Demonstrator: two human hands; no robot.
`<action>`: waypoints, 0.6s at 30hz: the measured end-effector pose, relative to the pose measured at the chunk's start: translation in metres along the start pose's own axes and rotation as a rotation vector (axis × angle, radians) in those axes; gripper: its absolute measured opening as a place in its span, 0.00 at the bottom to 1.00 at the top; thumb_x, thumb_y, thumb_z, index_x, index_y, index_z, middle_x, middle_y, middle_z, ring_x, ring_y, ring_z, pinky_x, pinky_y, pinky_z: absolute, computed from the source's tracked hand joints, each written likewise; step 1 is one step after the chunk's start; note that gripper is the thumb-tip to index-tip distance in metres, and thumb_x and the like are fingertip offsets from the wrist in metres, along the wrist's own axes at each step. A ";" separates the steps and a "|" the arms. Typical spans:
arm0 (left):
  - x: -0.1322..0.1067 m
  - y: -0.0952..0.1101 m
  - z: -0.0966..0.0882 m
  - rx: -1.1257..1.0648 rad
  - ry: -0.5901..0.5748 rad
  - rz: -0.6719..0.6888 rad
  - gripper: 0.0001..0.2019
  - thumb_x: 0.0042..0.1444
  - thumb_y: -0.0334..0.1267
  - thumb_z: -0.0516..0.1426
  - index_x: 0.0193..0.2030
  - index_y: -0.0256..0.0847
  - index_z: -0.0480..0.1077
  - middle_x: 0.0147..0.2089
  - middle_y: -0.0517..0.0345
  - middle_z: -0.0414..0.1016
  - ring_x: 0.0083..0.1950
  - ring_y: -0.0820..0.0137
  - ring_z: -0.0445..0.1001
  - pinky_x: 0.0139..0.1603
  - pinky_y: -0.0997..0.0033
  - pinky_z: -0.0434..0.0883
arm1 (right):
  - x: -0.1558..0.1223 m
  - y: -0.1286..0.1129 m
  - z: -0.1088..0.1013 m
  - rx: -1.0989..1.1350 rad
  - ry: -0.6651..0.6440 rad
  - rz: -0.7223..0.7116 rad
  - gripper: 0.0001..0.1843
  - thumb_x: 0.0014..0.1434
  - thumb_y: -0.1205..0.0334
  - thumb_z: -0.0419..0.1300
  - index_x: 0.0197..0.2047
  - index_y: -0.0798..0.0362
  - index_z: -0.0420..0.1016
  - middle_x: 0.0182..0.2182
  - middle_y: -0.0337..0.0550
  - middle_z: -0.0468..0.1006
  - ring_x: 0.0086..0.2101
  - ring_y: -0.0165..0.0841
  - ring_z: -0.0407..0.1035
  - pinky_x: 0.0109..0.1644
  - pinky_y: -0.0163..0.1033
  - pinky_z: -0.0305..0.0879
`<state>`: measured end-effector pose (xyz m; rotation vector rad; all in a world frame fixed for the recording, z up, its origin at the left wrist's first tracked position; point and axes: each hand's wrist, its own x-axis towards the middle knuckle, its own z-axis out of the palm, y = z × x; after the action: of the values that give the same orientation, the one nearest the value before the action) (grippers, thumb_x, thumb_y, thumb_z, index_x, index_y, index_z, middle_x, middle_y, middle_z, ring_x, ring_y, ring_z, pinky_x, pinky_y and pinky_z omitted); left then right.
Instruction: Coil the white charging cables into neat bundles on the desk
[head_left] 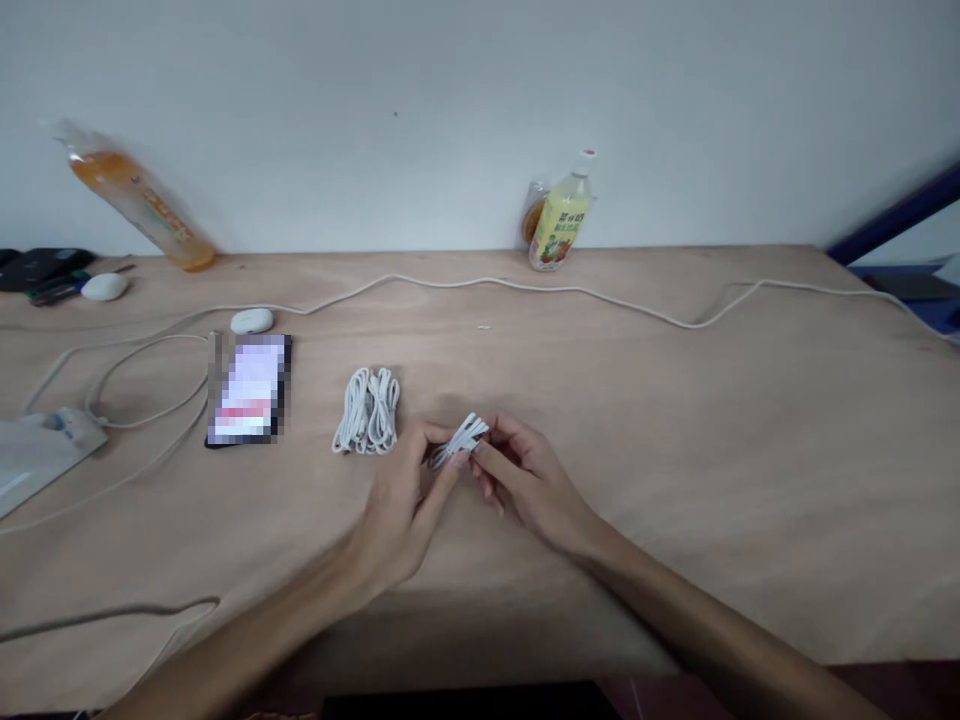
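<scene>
Between my two hands, over the middle of the wooden table, is a small bundle of white cable (466, 434), folded into loops. My left hand (409, 485) is closed on its left side, with thumb and fingers pinching the strands. From the right, my right hand (529, 470) pinches the same bundle near its upper end. The fingers cover part of the cable, so its ends are hidden. Just left of my left hand, coiled white cables (367, 412) lie side by side on the table.
A phone (251, 390) and white cases (252, 321) lie to the left, near a power strip (52, 450) with cords. A long white cable (480, 283) crosses the back. An orange drink bottle (142, 205) and a yellow-labelled bottle (561, 220) stand against the wall.
</scene>
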<state>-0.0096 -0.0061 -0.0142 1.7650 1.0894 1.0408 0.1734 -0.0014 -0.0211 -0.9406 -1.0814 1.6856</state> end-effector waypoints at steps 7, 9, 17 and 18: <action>0.010 0.004 0.000 -0.236 0.073 -0.158 0.05 0.67 0.40 0.67 0.45 0.43 0.78 0.36 0.61 0.80 0.39 0.67 0.78 0.44 0.67 0.74 | -0.006 -0.005 0.000 -0.381 0.129 -0.237 0.11 0.72 0.55 0.62 0.38 0.49 0.71 0.28 0.33 0.71 0.26 0.28 0.62 0.30 0.35 0.59; 0.013 0.006 0.000 -0.351 0.070 -0.247 0.10 0.64 0.41 0.69 0.49 0.42 0.78 0.32 0.65 0.79 0.34 0.70 0.77 0.40 0.69 0.74 | -0.006 -0.005 0.000 -0.460 0.141 -0.310 0.09 0.73 0.58 0.60 0.38 0.49 0.71 0.29 0.35 0.75 0.28 0.29 0.66 0.32 0.35 0.59; 0.019 0.012 -0.003 -0.629 0.019 -0.468 0.24 0.59 0.46 0.74 0.58 0.39 0.78 0.29 0.63 0.82 0.30 0.69 0.82 0.40 0.67 0.81 | -0.009 -0.004 -0.001 -0.741 0.155 -0.505 0.09 0.76 0.65 0.58 0.40 0.48 0.71 0.30 0.34 0.77 0.27 0.29 0.67 0.32 0.35 0.62; 0.018 0.012 -0.003 -0.675 0.017 -0.502 0.25 0.58 0.47 0.74 0.59 0.39 0.78 0.29 0.63 0.82 0.30 0.69 0.82 0.38 0.67 0.81 | -0.009 -0.004 -0.002 -0.799 0.155 -0.548 0.09 0.76 0.66 0.57 0.40 0.48 0.72 0.30 0.34 0.77 0.27 0.29 0.67 0.32 0.35 0.62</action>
<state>-0.0036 0.0078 0.0021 0.8890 0.9653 0.9505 0.1793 -0.0088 -0.0169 -1.0892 -1.7548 0.7057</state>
